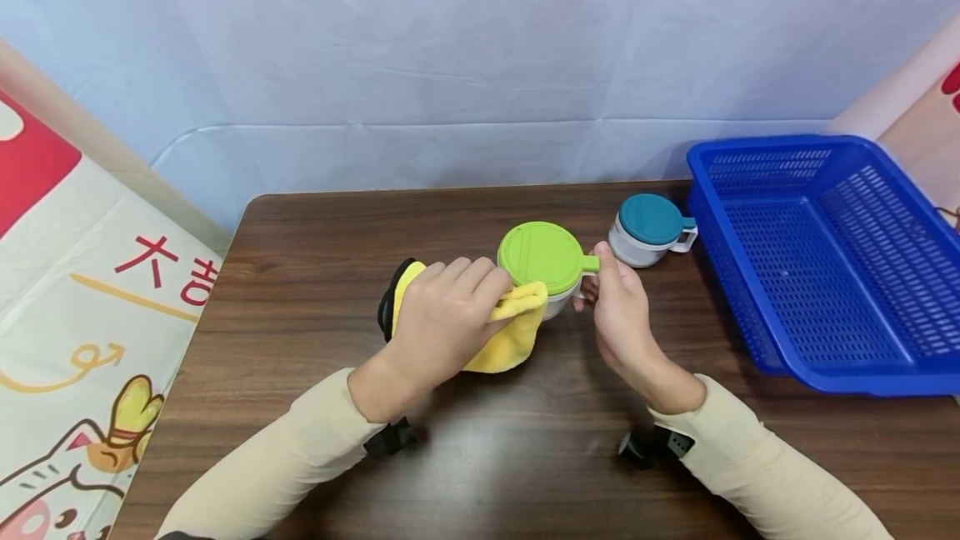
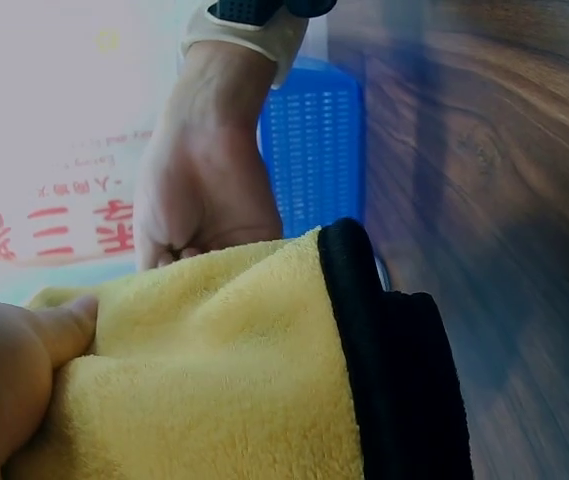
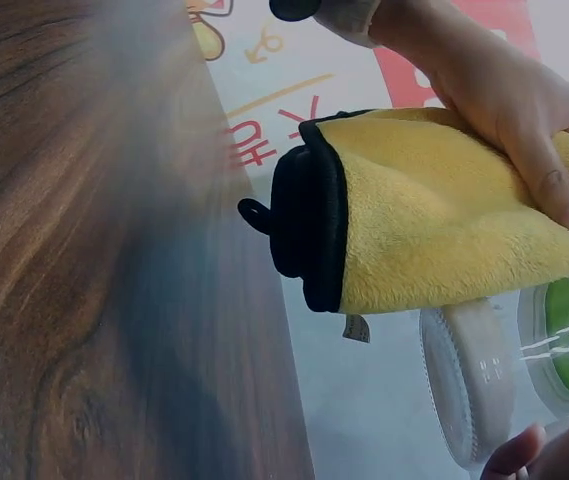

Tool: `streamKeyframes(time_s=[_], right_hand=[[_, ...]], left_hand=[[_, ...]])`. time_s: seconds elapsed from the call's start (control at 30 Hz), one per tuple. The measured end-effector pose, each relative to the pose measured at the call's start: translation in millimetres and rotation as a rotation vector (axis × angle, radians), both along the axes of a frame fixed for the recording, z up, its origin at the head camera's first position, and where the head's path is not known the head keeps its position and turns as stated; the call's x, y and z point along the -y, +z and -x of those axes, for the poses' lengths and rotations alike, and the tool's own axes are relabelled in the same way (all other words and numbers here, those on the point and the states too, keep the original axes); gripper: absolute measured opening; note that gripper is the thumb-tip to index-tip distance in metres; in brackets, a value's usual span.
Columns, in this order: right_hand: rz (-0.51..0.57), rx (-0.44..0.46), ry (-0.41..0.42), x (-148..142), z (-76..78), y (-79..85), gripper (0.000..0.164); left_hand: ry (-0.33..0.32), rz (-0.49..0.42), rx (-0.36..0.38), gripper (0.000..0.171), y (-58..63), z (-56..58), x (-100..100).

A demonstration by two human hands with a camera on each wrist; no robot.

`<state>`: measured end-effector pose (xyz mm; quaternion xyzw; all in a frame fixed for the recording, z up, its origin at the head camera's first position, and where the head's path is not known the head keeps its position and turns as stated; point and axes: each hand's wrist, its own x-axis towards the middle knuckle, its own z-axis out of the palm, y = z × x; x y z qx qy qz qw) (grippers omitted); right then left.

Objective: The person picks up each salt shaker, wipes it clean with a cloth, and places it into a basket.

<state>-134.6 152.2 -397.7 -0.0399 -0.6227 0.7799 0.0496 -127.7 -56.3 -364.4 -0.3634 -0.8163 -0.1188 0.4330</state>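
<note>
My left hand (image 1: 450, 315) grips a folded yellow cloth (image 1: 506, 348) with black edging, and the cloth lies against the side of a seasoning jar (image 1: 543, 258). That jar has a bright green lid and a white handle, which my right hand (image 1: 621, 311) holds, thumb near the lid's tab. In the right wrist view, the base of the jar (image 3: 479, 380) shows, tilted and apart from the tabletop. The left wrist view has the cloth (image 2: 214, 350) in front of the jar, hiding it. A black loop hangs from the cloth's edge (image 3: 309, 220).
Behind my right hand stands a second jar (image 1: 651, 227) with a teal lid and white handle. A blue plastic basket (image 1: 772, 348) takes up the right side of the dark wooden table (image 1: 315, 257). A pale cloth backdrop (image 1: 420, 57) hangs behind; a printed sheet (image 1: 90, 273) is at left.
</note>
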Motion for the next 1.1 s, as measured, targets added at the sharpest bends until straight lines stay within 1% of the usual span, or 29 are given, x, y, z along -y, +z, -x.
streamKeyframes(time_s=[0.23,0.53,0.77,1.1], right_hand=[[0.004,0.007,-0.001,-1.7,0.8,0.5,0.043],[0.013,0.003,0.02,-5.2,1.1,-0.9,0.043],[0.009,0.003,0.024,-6.6,0.6,-0.6,0.043],[-0.017,-0.006,0.035,-7.6,-0.2,-0.3,0.047]], left_hand=[[-0.002,-0.027,0.046,0.035,-1.9,3.4,7.2],[0.024,-0.042,0.094,0.03,-1.9,5.2,13.2],[0.047,-0.034,0.131,0.033,-0.1,7.1,19.5],[0.068,-0.044,0.142,0.034,-0.2,12.8,22.2]])
